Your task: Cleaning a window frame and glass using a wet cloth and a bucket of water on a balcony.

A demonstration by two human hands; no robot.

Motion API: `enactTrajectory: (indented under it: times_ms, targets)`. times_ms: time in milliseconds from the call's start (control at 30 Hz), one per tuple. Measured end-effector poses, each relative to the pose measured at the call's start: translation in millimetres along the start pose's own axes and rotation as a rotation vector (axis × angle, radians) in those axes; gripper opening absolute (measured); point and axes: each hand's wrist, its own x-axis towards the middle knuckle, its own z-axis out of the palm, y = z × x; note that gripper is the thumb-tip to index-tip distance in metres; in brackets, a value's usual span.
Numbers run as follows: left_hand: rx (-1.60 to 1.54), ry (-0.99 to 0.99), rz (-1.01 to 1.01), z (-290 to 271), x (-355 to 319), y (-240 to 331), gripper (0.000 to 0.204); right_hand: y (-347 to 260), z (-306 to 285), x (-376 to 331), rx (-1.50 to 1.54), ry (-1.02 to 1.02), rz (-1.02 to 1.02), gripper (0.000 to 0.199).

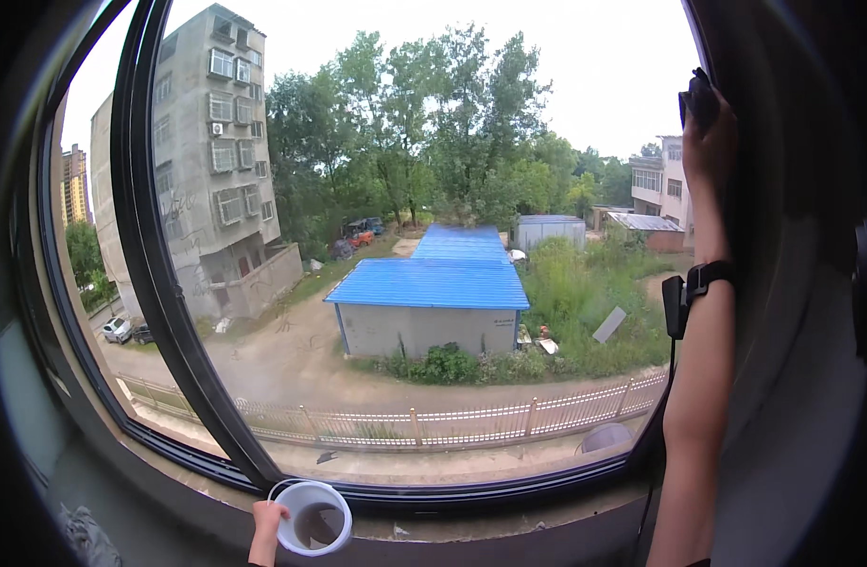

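Observation:
My left hand (265,522) is closed at the rim and thin handle of a small white bucket (345,510), low in front of the window. Murky grey-brown liquid (318,525) shows inside it. Raised high on the right, my right hand (715,142) is closed around a dark bunched thing (702,99) that looks like a cloth. It is against the right side of the dark window frame (712,47), beside the large glass pane. A black strap with a small box (676,307) sits on my right wrist, and a cord hangs from it.
A dark upright bar (150,227) divides the window on the left. Bits of debris lie on the sill (433,529). A crumpled grey thing (86,537) is at the lower left. Outside are a fence (471,425), a blue-roofed shed (429,283), trees and buildings.

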Motion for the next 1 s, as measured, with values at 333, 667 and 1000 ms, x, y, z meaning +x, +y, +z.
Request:
enactTrajectory:
  times_ms: [333, 667, 1000]
  targets:
    - [0.005, 0.053, -0.023, -1, -5, -2, 0.007, 17, -6, -13, 0.085, -0.064, 0.044, 0.042]
    - [-0.232, -0.028, -0.030, 6, -14, 2, 0.021, -99, -9, -4, -0.340, -0.101, 0.618, 0.049]
    - [-0.342, -0.141, -0.011, 16, -17, 1, 0.024, -401, 29, 32, -0.181, -0.090, 0.407, 0.049]
